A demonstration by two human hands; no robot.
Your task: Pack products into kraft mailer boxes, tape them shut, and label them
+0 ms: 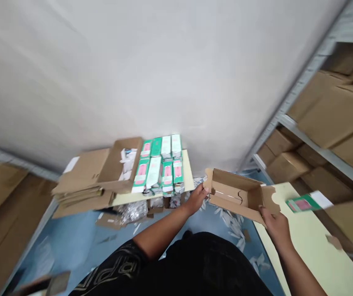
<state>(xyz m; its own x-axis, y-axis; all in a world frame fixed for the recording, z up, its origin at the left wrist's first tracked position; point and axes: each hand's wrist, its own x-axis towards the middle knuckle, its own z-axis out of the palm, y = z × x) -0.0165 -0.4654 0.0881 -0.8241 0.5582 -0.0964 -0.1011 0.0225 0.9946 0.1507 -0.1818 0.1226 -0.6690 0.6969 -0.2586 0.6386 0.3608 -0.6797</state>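
Note:
Between my two hands I hold an open brown cardboard box (235,209), its end flaps folded outward. My left hand (197,199) is closed on the box's left end, near the flap. At the opposite end, my right hand (273,222) grips the near corner below the right flap. Inside the box only a dark curved line shows on the bare cardboard; I cannot tell whether it is a mark or a thin object. To the right of my right hand, a green and pink packet (303,203) with a white flap lies on the pale yellow table (315,242).
At the wall, another table (189,170) bears several green and white packets (161,164), a cardboard box (108,172) with white papers, and flattened cardboard (80,176). Shelves with brown cartons (337,107) stand at right. White scraps (233,226) litter the blue floor (111,240).

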